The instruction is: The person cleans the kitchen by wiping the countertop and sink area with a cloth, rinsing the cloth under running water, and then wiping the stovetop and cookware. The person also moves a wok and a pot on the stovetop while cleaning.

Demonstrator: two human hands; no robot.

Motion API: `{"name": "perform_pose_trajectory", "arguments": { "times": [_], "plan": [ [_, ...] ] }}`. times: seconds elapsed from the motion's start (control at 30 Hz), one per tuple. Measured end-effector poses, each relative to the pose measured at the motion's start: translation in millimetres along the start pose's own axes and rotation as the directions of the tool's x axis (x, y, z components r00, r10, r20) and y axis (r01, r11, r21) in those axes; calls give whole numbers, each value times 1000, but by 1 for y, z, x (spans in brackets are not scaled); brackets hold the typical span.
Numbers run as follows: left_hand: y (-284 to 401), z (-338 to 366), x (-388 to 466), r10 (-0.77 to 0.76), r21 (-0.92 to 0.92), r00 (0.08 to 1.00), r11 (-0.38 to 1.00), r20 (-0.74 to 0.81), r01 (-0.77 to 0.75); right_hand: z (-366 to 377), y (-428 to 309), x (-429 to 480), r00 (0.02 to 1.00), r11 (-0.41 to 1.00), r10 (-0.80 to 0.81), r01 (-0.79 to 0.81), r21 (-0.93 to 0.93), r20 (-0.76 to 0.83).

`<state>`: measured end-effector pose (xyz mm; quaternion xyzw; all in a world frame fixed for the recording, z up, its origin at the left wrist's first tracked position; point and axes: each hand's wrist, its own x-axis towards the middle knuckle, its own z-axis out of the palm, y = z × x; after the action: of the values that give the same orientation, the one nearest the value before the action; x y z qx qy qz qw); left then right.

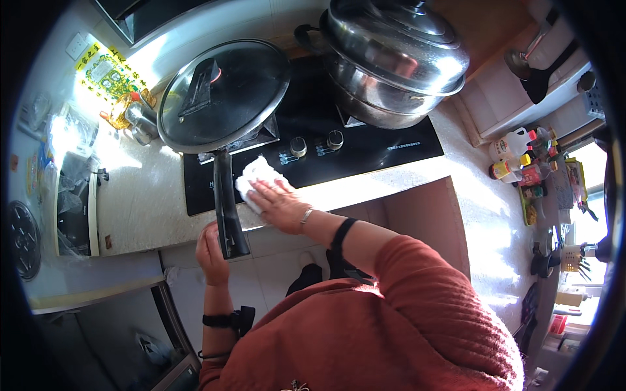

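Note:
My right hand (279, 204) presses a white cloth (257, 181) flat on the front of a black glass gas hob (313, 168), just right of the pan's handle. My left hand (212, 251) is raised at the counter's front edge, beside the end of the black handle (226, 210); whether it touches the handle cannot be told. The frying pan, under a glass lid (230, 102) with a black knob, sits on the left burner. A large stainless steel steamer pot (386, 102) with a domed lid stands on the right burner. Two control knobs (298, 146) are between them.
A glass jar and a metal container (139, 119) stand at the left wall, near a microwave-like appliance (78, 210). Bottles (508, 146) line the right counter. A ladle (519, 61) and a black spatula hang at upper right. An open cabinet space (425, 220) lies below the hob.

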<state>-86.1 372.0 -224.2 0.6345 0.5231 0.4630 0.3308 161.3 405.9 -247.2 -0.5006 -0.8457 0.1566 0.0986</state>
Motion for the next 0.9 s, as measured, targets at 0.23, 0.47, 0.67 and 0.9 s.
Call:
{"name": "perform_pose_trajectory", "arguments": {
  "times": [0.23,0.47,0.67,0.9],
  "plan": [
    [11,44,21,111,31,991,993,68,-113,-57,123,-145,891,900,414,-432,-66,-188],
    [30,101,60,186,224,966,948,180,-224,-86,205,-199,605,702,643,-711,45,-469],
    [6,120,81,280,586,906,693,319,-420,-58,176,-113,615,803,579,-542,246,-536],
    [-1,121,78,185,659,915,644,358,-388,-70,151,-55,648,801,597,-439,408,-473]
  ]
}}
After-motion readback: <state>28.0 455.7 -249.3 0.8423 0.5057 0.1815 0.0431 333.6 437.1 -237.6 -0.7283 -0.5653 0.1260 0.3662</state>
